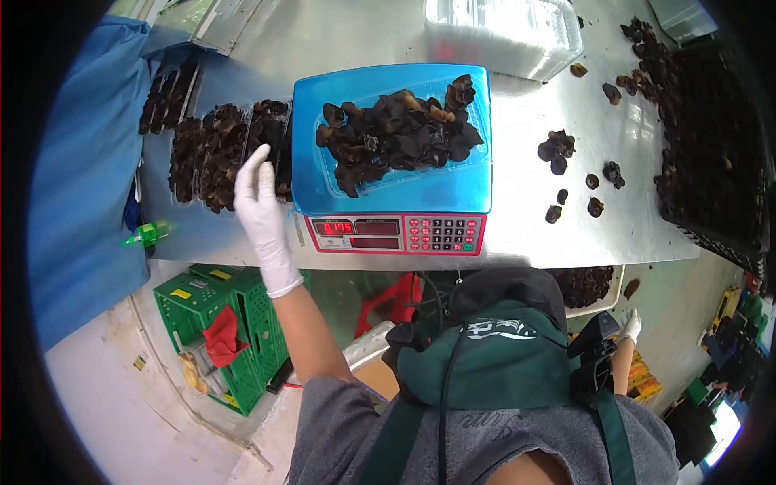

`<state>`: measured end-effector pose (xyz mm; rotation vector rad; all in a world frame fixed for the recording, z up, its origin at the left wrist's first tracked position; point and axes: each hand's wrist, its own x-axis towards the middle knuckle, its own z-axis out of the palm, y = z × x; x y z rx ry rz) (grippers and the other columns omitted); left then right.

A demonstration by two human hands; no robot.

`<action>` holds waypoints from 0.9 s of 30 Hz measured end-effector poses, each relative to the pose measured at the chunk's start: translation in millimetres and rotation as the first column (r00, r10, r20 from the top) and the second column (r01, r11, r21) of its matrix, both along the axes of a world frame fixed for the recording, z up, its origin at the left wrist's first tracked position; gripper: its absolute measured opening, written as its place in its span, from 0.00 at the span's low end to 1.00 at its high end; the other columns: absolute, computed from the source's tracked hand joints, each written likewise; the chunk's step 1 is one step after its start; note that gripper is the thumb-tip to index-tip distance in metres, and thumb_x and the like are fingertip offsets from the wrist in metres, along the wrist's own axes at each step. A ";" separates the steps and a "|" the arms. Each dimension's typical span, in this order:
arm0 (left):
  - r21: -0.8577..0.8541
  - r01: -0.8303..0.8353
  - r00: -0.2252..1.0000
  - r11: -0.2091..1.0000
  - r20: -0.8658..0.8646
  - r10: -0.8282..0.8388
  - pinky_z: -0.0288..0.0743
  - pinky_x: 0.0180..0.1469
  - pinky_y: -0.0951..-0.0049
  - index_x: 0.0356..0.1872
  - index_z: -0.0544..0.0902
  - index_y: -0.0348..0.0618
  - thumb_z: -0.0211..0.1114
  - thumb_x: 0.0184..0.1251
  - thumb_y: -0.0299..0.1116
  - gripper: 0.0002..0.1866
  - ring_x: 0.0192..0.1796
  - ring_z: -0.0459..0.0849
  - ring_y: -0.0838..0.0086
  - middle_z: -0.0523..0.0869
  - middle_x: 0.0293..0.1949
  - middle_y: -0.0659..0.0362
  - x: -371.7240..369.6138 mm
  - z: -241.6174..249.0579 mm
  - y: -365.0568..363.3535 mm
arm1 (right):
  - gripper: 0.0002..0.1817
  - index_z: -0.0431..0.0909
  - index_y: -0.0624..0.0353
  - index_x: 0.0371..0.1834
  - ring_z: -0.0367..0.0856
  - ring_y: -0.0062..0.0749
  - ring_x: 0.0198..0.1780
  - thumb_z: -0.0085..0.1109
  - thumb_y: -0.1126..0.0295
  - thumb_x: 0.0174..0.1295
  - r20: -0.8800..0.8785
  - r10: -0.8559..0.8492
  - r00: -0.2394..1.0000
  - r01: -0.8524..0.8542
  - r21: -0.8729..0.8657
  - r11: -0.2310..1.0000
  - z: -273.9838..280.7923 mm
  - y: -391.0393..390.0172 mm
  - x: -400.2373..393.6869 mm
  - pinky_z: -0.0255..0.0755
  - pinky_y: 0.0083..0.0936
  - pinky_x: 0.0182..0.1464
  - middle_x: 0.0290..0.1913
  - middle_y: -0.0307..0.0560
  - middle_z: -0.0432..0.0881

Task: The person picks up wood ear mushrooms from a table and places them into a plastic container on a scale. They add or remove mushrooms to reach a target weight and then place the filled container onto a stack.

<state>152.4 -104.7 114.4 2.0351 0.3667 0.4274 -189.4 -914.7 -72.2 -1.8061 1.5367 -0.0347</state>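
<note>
My left hand (260,214), in a white glove, is at the left side of the scale (388,234), fingers stretched out and holding nothing. Its fingertips overlap filled trays of black wood ear mushrooms (218,158) standing side by side. On the scale's blue pan (311,93) lies a clear plastic tray (330,174) heaped with wood ear mushrooms (400,137); the red display reads 0.175. Low at my right side hangs my right hand (631,326), also gloved, small in view, its fingers extended near a white tub of mushrooms (586,287) below the table edge.
Stacked clear trays (505,36) stand behind the scale. Loose mushrooms (558,149) are scattered on the metal table (517,234) to the right, beside a large dark crate (719,145). A green bottle (148,234) lies at the left edge. Green crates (234,323) sit below.
</note>
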 end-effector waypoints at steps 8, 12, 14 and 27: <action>0.541 0.280 0.949 0.793 -0.031 -0.314 0.43 0.78 0.53 0.74 0.62 0.39 0.49 0.77 0.54 0.35 0.77 0.59 0.50 0.65 0.73 0.44 27.7 -16.7 -75.1 | 0.09 0.85 0.62 0.43 0.80 0.20 0.23 0.57 0.70 0.67 0.034 0.694 0.720 -0.689 -0.094 0.719 110.7 284.0 185.2 0.71 0.19 0.30 0.21 0.44 0.82; 0.549 0.398 0.895 0.735 -0.057 -0.442 0.57 0.73 0.58 0.63 0.76 0.41 0.60 0.73 0.43 0.24 0.70 0.70 0.54 0.73 0.67 0.47 31.6 -15.0 -84.6 | 0.09 0.84 0.62 0.43 0.84 0.28 0.27 0.57 0.69 0.67 0.104 0.807 0.581 -0.809 -0.037 0.587 122.4 307.1 211.9 0.74 0.24 0.33 0.25 0.48 0.84; 0.372 0.479 0.860 0.795 -0.020 -0.510 0.66 0.68 0.63 0.59 0.79 0.40 0.65 0.70 0.34 0.19 0.65 0.76 0.57 0.79 0.62 0.49 28.2 -14.2 -80.7 | 0.09 0.84 0.63 0.43 0.85 0.31 0.30 0.57 0.71 0.67 0.177 0.824 0.538 -0.841 0.046 0.539 146.4 321.7 232.5 0.76 0.24 0.36 0.30 0.49 0.86; -0.142 0.212 0.973 0.967 0.125 -0.195 0.64 0.71 0.65 0.63 0.75 0.34 0.42 0.83 0.46 0.26 0.66 0.75 0.65 0.77 0.63 0.51 26.8 -9.2 -84.1 | 0.21 0.74 0.56 0.63 0.73 0.48 0.65 0.57 0.64 0.68 0.140 0.975 -0.173 -0.676 -0.736 -0.015 163.7 473.5 415.6 0.58 0.45 0.72 0.60 0.52 0.77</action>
